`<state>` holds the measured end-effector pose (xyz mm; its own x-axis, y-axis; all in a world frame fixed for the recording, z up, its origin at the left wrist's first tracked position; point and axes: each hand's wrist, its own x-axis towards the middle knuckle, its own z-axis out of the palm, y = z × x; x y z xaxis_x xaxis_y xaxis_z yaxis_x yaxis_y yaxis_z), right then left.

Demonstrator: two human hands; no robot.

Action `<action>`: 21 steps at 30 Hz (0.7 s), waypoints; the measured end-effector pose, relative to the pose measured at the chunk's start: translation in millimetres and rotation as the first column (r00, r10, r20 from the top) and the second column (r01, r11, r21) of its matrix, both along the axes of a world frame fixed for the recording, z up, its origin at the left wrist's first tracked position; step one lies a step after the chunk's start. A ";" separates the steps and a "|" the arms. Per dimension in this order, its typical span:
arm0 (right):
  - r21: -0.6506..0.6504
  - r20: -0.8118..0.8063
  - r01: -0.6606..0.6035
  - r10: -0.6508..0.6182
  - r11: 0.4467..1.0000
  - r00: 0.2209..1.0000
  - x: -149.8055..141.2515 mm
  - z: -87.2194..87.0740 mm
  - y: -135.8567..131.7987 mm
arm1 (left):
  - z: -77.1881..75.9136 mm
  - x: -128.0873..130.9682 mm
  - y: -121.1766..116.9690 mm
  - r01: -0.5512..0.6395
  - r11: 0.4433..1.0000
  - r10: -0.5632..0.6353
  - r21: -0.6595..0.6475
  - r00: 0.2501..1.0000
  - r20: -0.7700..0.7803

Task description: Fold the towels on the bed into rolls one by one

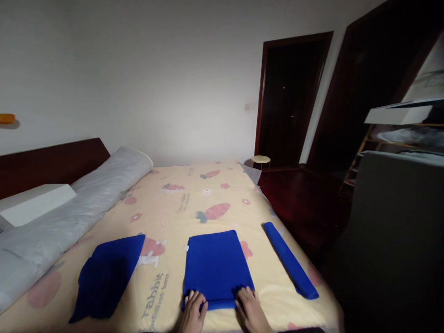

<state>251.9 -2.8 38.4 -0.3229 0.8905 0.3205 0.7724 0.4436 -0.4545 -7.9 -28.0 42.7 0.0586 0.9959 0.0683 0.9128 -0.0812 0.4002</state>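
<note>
A flat blue cloth (218,263) with a small white tag on its left edge lies on the bed in front of me. Its near edge is turned over into a narrow roll. My left hand (194,309) grips the left end of that roll with curled fingers. At the right end, my right hand (250,307) has its fingers bent over the same roll. To the right lies a tightly rolled blue cloth (289,261), apart from my hand. Another blue cloth (109,273), loosely crumpled, rests on the left and is partly in shadow.
The bed's yellow patterned sheet (180,208) spreads beneath the cloths. A rolled grey mattress or quilt (90,199) runs along the left, with a white box (38,203) by it. Beyond the right edge are a round stool (260,160), a dark door (293,101) and a shelf (398,115).
</note>
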 end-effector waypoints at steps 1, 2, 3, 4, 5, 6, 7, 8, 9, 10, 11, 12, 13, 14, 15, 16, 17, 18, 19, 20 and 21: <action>-0.015 0.006 -0.008 0.008 1.000 1.000 -0.1 2.0 1.1 | -1.0 1.4 2.1 -0.021 1.000 0.021 -0.016 0.999 -0.024; -0.028 0.014 -0.007 0.008 1.000 1.000 -0.2 3.6 2.6 | -3.3 2.8 4.6 -0.048 0.998 0.046 -0.027 0.998 -0.053; -0.037 0.023 0.001 0.000 0.999 1.000 -0.3 4.5 4.5 | -6.7 3.8 7.2 -0.076 0.997 0.074 -0.027 0.994 -0.085; -0.041 0.032 0.014 -0.013 0.999 0.999 -0.3 4.6 6.5 | -10.9 4.2 9.7 -0.100 0.995 0.098 -0.017 0.988 -0.117; -0.038 0.043 0.030 -0.028 0.999 0.999 -0.1 3.9 8.6 | -15.3 3.5 11.8 -0.117 0.993 0.116 0.005 0.982 -0.150; -0.027 0.056 0.047 -0.045 0.999 0.997 0.4 2.5 10.3 | -19.5 1.7 13.3 -0.129 0.991 0.134 0.036 0.974 -0.181; -0.007 0.069 0.066 -0.065 0.998 0.996 1.2 0.5 11.7 | -23.0 -0.9 14.1 -0.134 0.988 0.147 0.075 0.967 -0.208; 0.020 0.080 0.088 -0.090 0.996 0.993 2.3 -2.0 12.6 | -25.8 -4.0 14.1 -0.128 0.985 0.152 0.117 0.962 -0.228; 0.052 0.090 0.114 -0.119 0.992 0.989 3.4 -5.0 12.9 | -27.7 -6.9 13.3 -0.108 0.981 0.145 0.160 0.960 -0.241; 0.086 0.099 0.145 -0.153 0.986 0.983 4.5 -8.5 12.8 | -28.9 -9.2 12.0 -0.081 0.975 0.133 0.206 0.960 -0.248; 0.120 0.108 0.175 -0.189 0.977 0.976 5.2 -12.7 12.3 | -29.6 -10.4 10.5 -0.060 0.965 0.127 0.257 0.959 -0.252; 0.155 0.116 0.199 -0.218 0.968 0.969 5.5 -17.6 11.7 | -30.2 -10.0 9.2 -0.053 0.950 0.136 0.308 0.958 -0.254; 0.188 0.126 0.210 -0.235 0.959 0.964 5.2 -23.3 11.2 | -31.0 -8.1 8.3 -0.066 0.932 0.165 0.356 0.952 -0.257; 0.222 0.137 0.205 -0.238 0.953 0.962 4.2 -29.8 11.0 | -32.3 -4.8 8.0 -0.099 0.912 0.214 0.398 0.943 -0.256; 0.255 0.147 0.183 -0.225 0.950 0.963 2.6 -36.6 11.1 | -34.1 -0.6 8.5 -0.136 0.892 0.265 0.431 0.930 -0.253; 0.283 0.154 0.155 -0.204 0.947 0.967 0.3 -43.4 11.6 | -36.4 4.3 9.8 -0.165 0.877 0.301 0.451 0.921 -0.248; 0.302 0.157 0.130 -0.184 0.944 0.970 -2.6 -49.5 12.4 | -38.9 9.3 11.5 -0.175 0.871 0.313 0.460 0.918 -0.243; 0.311 0.153 0.120 -0.174 0.943 0.973 -5.9 -54.2 13.4 | -41.3 14.3 13.6 -0.168 0.871 0.303 0.462 0.923 -0.236; 0.309 0.141 0.129 -0.180 0.942 0.973 -9.7 -56.9 14.1 | -43.2 19.2 15.7 -0.146 0.874 0.276 0.463 0.934 -0.227; 0.299 0.123 0.152 -0.196 0.942 0.973 -13.9 -57.3 14.4 | -44.3 23.9 17.5 -0.117 0.878 0.239 0.463 0.947 -0.214; 0.281 0.103 0.176 -0.212 0.943 0.972 -18.4 -55.3 14.0 | -44.3 28.8 19.0 -0.087 0.883 0.198 0.461 0.960 -0.199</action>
